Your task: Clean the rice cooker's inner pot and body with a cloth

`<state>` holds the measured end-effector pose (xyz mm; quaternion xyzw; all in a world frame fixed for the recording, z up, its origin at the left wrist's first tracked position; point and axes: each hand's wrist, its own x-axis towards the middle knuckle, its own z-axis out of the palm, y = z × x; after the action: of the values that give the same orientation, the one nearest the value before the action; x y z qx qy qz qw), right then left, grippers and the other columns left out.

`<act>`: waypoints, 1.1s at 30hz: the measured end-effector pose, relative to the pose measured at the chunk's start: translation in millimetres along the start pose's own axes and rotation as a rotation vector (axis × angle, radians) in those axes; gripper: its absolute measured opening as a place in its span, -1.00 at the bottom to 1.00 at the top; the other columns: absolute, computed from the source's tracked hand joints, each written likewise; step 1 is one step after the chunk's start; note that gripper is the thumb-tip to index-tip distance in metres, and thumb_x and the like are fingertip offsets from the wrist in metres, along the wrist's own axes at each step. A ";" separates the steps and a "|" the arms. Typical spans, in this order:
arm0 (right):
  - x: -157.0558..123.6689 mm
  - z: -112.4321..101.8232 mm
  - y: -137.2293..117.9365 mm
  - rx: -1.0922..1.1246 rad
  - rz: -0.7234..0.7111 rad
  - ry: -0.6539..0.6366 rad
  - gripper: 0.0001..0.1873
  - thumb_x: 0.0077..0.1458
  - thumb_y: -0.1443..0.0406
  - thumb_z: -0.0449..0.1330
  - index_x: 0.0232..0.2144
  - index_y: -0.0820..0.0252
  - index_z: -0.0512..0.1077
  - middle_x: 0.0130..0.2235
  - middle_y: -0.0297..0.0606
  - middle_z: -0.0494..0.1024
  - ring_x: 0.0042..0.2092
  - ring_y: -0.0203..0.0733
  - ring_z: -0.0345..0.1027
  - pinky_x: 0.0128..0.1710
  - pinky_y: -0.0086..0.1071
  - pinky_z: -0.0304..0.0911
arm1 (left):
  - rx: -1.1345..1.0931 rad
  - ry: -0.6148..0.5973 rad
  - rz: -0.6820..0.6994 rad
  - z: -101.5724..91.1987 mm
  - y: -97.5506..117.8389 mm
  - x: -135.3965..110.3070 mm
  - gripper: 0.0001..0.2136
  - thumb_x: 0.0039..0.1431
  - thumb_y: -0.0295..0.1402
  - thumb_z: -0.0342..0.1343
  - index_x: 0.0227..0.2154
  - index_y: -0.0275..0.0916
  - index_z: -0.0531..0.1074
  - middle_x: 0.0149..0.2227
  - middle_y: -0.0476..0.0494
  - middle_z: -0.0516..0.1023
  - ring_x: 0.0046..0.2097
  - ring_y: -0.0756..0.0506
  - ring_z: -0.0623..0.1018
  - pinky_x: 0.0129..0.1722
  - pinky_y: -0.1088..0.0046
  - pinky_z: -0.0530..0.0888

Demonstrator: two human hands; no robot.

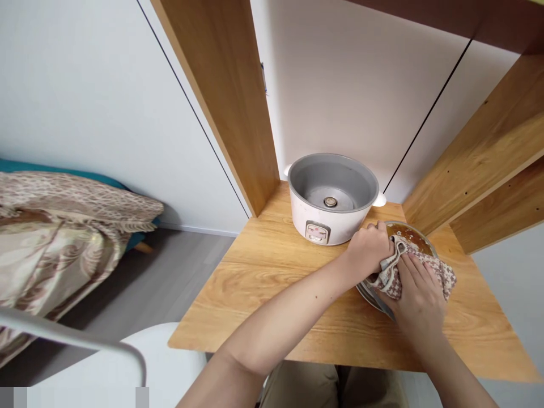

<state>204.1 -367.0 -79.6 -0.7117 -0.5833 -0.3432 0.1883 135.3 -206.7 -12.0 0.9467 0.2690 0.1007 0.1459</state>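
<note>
A round metal pot (pixel 370 294) with brownish residue inside rests on the wooden table (pixel 272 294), to the right of a white rice cooker (pixel 332 198) that stands open and empty. My left hand (pixel 369 249) is closed on the pot's near-left rim. My right hand (pixel 419 297) lies on a brown-and-white patterned cloth (pixel 444 273) and presses it into the pot, fingers curled over the fabric. Both hands hide most of the pot.
Wooden shelf uprights (pixel 229 96) rise behind and to the right of the table. A white chair (pixel 140 362) with a metal rail sits at the lower left. A bed with a patterned blanket (pixel 63 226) lies at the left, across grey floor.
</note>
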 end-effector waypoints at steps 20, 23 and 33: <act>17.0 1.2 9.5 -0.002 -0.055 -0.096 -0.27 0.35 -0.09 0.17 0.25 0.42 0.39 0.14 0.21 0.61 0.19 0.25 0.50 0.20 0.06 0.34 | 0.168 -0.064 0.307 -13.5 -13.5 -3.4 -0.79 0.33 -0.50 0.02 -0.18 -0.33 0.58 -0.02 -0.38 0.51 -0.07 -0.26 0.62 -0.16 0.25 0.59; 18.3 1.2 11.2 0.012 -0.070 -0.106 -0.29 0.37 -0.09 0.15 0.22 0.43 0.42 0.13 0.22 0.61 0.19 0.23 0.50 0.20 0.03 0.36 | 0.184 -0.068 0.303 -15.7 -13.6 -4.1 -0.73 0.39 -0.48 -0.05 -0.17 -0.33 0.58 -0.03 -0.38 0.52 -0.06 -0.24 0.62 -0.16 0.27 0.59; 17.2 5.6 15.5 0.078 -0.080 -0.121 -0.42 0.38 -0.01 0.14 0.15 0.39 0.48 0.11 0.20 0.62 0.18 0.18 0.51 0.20 0.00 0.42 | 0.186 -0.094 0.323 -20.3 -15.3 -5.2 -0.76 0.37 -0.50 -0.03 -0.19 -0.33 0.57 0.00 -0.39 0.52 -0.05 -0.25 0.63 -0.16 0.27 0.59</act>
<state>221.9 -355.0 -69.3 -0.6994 -0.6344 -0.2839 0.1664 118.1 -192.6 1.4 0.9906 0.1146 0.0531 0.0519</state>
